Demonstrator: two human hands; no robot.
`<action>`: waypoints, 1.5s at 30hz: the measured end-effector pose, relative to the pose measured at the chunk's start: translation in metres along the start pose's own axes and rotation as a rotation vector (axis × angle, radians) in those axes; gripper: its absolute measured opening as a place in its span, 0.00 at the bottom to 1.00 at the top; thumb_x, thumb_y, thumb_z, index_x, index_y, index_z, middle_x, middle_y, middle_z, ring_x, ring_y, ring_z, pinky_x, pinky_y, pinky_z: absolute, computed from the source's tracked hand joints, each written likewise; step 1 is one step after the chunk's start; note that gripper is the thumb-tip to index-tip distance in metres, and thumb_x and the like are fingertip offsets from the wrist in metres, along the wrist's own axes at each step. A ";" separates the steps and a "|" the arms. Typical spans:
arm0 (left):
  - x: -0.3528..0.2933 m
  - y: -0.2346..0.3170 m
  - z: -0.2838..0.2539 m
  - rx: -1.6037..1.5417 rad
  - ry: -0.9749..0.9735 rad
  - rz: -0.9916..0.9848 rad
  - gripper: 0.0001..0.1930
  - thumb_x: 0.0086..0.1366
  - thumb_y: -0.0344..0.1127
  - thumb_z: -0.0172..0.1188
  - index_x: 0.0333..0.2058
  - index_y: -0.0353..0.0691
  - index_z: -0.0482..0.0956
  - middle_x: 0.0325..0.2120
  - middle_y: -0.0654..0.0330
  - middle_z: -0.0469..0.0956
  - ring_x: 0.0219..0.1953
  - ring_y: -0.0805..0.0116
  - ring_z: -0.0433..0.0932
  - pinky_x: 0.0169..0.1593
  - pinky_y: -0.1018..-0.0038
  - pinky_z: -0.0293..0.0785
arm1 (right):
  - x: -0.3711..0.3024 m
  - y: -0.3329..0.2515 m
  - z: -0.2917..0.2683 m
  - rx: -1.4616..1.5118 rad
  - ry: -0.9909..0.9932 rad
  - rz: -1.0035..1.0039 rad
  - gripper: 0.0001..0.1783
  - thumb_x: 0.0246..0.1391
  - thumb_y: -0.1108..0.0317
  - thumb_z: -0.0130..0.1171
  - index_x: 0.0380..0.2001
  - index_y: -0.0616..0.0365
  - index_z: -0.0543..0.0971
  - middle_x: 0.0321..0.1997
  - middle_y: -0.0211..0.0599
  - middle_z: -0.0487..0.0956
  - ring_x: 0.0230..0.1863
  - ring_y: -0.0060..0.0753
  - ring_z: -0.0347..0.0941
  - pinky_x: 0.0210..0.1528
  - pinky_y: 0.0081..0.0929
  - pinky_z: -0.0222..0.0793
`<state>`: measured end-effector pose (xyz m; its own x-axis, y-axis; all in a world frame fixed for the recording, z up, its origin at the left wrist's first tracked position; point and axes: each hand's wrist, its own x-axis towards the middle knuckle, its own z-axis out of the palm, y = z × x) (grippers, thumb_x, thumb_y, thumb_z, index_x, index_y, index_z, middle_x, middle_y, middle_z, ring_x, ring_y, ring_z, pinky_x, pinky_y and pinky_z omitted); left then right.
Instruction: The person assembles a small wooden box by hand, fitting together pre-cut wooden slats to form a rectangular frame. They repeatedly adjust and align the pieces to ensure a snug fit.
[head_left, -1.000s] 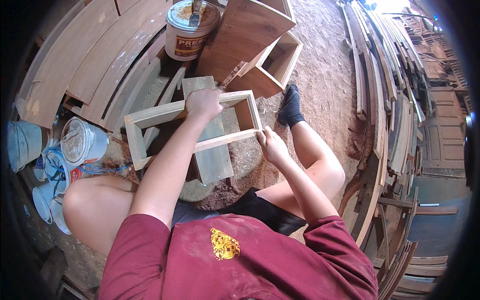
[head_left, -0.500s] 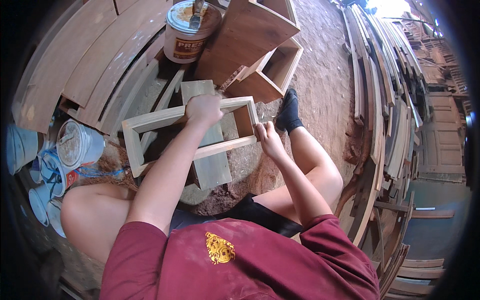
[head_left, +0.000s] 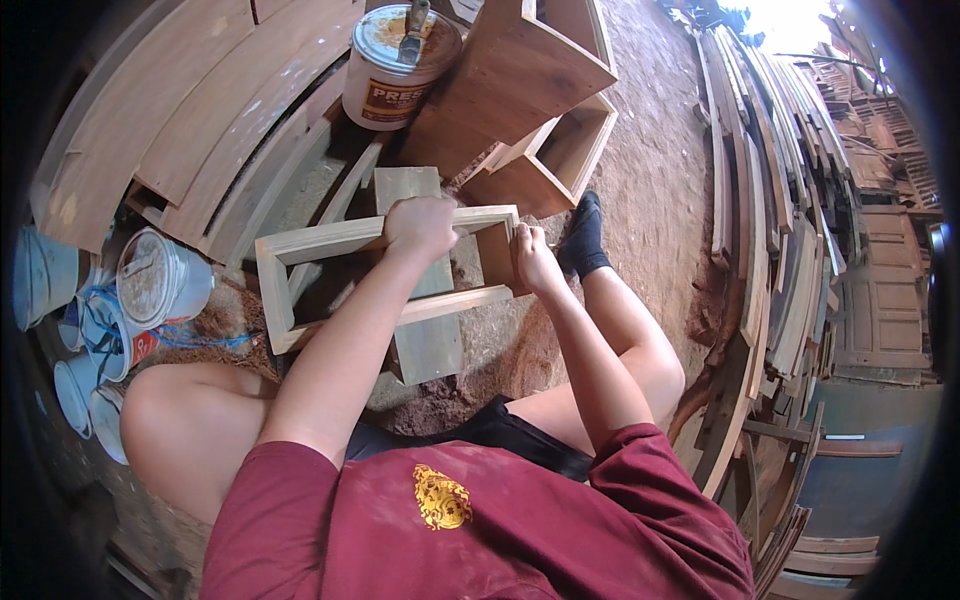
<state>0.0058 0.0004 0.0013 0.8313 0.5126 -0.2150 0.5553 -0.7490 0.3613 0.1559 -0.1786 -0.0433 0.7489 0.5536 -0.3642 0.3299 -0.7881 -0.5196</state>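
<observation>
An open rectangular wooden box frame [head_left: 455, 305] lies slanted between my legs, its pale rim facing up. My left hand [head_left: 420, 228] is closed over the far rail, gripping it near the middle. At the right end of the frame, my right hand [head_left: 538, 262] presses closed fingers against the outer side; whether something small sits under them is hidden. A flat grey-brown board [head_left: 427, 352] passes beneath the frame and shows on its near and far sides.
A white bucket [head_left: 378, 98] with a scraper [head_left: 413, 38] on its lid stands beyond. Beside it are wooden boxes [head_left: 500, 85]. Dirty buckets [head_left: 165, 280] crowd the left. Large panels [head_left: 190, 120] lie far left; stacked planks [head_left: 755, 240] line the right.
My right hand has slid a little away from me along the frame's right end. The left hand keeps its hold. The whole view has shifted slightly.
</observation>
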 end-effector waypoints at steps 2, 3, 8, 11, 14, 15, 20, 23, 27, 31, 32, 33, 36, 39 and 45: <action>0.002 0.005 0.000 0.008 -0.010 0.015 0.14 0.56 0.46 0.65 0.40 0.49 0.84 0.38 0.60 0.85 0.42 0.60 0.84 0.45 0.63 0.79 | 0.021 0.014 0.004 -0.086 0.069 -0.147 0.32 0.72 0.45 0.29 0.57 0.63 0.66 0.56 0.68 0.74 0.58 0.67 0.71 0.59 0.53 0.65; 0.002 0.006 -0.001 0.014 -0.016 0.016 0.14 0.56 0.46 0.65 0.40 0.49 0.84 0.38 0.60 0.85 0.42 0.60 0.84 0.45 0.63 0.79 | 0.030 0.011 0.003 -0.126 0.104 -0.221 0.33 0.72 0.44 0.29 0.57 0.63 0.67 0.55 0.69 0.75 0.59 0.66 0.71 0.59 0.53 0.64; 0.004 0.007 0.001 0.031 0.012 0.029 0.14 0.57 0.47 0.65 0.39 0.50 0.84 0.36 0.60 0.85 0.40 0.60 0.85 0.43 0.63 0.80 | 0.049 0.009 0.003 0.000 0.111 -0.167 0.31 0.71 0.45 0.33 0.55 0.63 0.67 0.54 0.69 0.75 0.57 0.69 0.71 0.58 0.53 0.65; 0.003 -0.004 0.010 0.049 0.040 0.005 0.14 0.57 0.49 0.66 0.39 0.50 0.84 0.35 0.60 0.85 0.39 0.60 0.85 0.42 0.63 0.80 | 0.011 0.038 0.007 -0.277 0.052 -0.423 0.27 0.71 0.47 0.36 0.54 0.61 0.67 0.53 0.69 0.75 0.55 0.70 0.71 0.59 0.55 0.64; 0.002 0.000 0.010 0.038 0.042 0.025 0.16 0.57 0.52 0.67 0.39 0.50 0.84 0.35 0.61 0.85 0.39 0.61 0.85 0.42 0.63 0.80 | -0.032 0.067 0.007 0.031 -0.018 -0.193 0.28 0.72 0.45 0.34 0.51 0.62 0.66 0.44 0.68 0.77 0.47 0.67 0.76 0.46 0.52 0.73; 0.003 0.002 0.008 0.044 0.032 0.027 0.17 0.57 0.53 0.67 0.39 0.50 0.84 0.35 0.61 0.85 0.39 0.61 0.85 0.42 0.63 0.80 | -0.035 0.068 0.006 0.043 -0.008 -0.148 0.28 0.72 0.45 0.33 0.50 0.62 0.67 0.43 0.67 0.78 0.46 0.66 0.77 0.42 0.51 0.73; 0.003 0.004 0.006 0.028 0.028 0.031 0.18 0.57 0.54 0.66 0.40 0.50 0.84 0.36 0.60 0.85 0.40 0.60 0.85 0.43 0.61 0.79 | -0.041 0.030 -0.007 0.175 0.015 -0.026 0.27 0.71 0.44 0.35 0.46 0.61 0.66 0.36 0.61 0.80 0.32 0.62 0.80 0.26 0.46 0.76; 0.000 0.001 0.001 0.001 0.013 0.024 0.16 0.57 0.50 0.64 0.40 0.49 0.83 0.36 0.59 0.85 0.41 0.58 0.84 0.43 0.60 0.79 | -0.069 0.008 -0.013 0.255 -0.027 0.089 0.27 0.71 0.44 0.36 0.47 0.60 0.67 0.35 0.59 0.79 0.31 0.58 0.80 0.24 0.46 0.77; -0.001 0.003 -0.004 0.018 -0.021 -0.013 0.19 0.58 0.55 0.66 0.41 0.49 0.84 0.38 0.60 0.85 0.43 0.60 0.84 0.45 0.62 0.79 | -0.095 0.005 -0.019 0.216 -0.074 0.143 0.23 0.71 0.49 0.39 0.47 0.59 0.68 0.36 0.58 0.80 0.30 0.56 0.81 0.23 0.45 0.78; 0.002 0.005 -0.001 0.003 -0.019 0.008 0.18 0.58 0.53 0.66 0.40 0.48 0.84 0.38 0.59 0.85 0.42 0.59 0.84 0.45 0.61 0.79 | -0.072 0.008 -0.016 0.152 0.010 0.020 0.22 0.71 0.49 0.41 0.47 0.60 0.67 0.34 0.57 0.81 0.29 0.57 0.80 0.26 0.45 0.77; 0.003 0.004 0.002 0.003 -0.005 0.019 0.18 0.58 0.53 0.66 0.40 0.48 0.84 0.37 0.59 0.85 0.42 0.58 0.84 0.45 0.61 0.79 | -0.068 0.017 -0.013 0.109 -0.011 0.003 0.18 0.71 0.54 0.41 0.47 0.58 0.68 0.38 0.57 0.78 0.33 0.59 0.80 0.32 0.48 0.76; 0.004 0.003 0.006 0.006 0.012 0.036 0.18 0.58 0.52 0.66 0.40 0.47 0.84 0.37 0.59 0.85 0.42 0.58 0.84 0.45 0.61 0.79 | -0.067 0.035 -0.009 -0.133 0.046 -0.212 0.16 0.71 0.56 0.40 0.48 0.56 0.68 0.40 0.56 0.76 0.36 0.59 0.79 0.35 0.49 0.76; 0.001 -0.002 0.006 0.013 0.022 0.033 0.18 0.57 0.52 0.67 0.40 0.48 0.84 0.37 0.58 0.85 0.41 0.58 0.85 0.44 0.61 0.79 | -0.082 0.041 -0.006 -0.278 -0.027 -0.263 0.15 0.72 0.60 0.35 0.48 0.52 0.71 0.46 0.53 0.71 0.43 0.60 0.77 0.43 0.52 0.73; 0.001 0.001 0.003 0.000 0.018 0.032 0.18 0.56 0.51 0.67 0.40 0.48 0.83 0.36 0.58 0.85 0.40 0.57 0.84 0.43 0.59 0.79 | -0.072 0.027 -0.011 -0.114 -0.019 -0.141 0.22 0.72 0.50 0.32 0.48 0.53 0.71 0.43 0.54 0.76 0.44 0.66 0.76 0.46 0.55 0.70; 0.003 -0.001 0.005 -0.029 0.017 0.037 0.17 0.56 0.50 0.66 0.40 0.48 0.83 0.36 0.58 0.85 0.40 0.57 0.84 0.43 0.59 0.79 | -0.064 0.035 -0.007 -0.224 0.039 -0.281 0.18 0.73 0.56 0.37 0.47 0.58 0.69 0.40 0.57 0.75 0.39 0.61 0.78 0.43 0.52 0.71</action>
<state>0.0078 -0.0001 -0.0044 0.8505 0.4922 -0.1854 0.5232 -0.7553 0.3947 0.1234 -0.2433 -0.0322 0.6309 0.7498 -0.1995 0.6404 -0.6484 -0.4116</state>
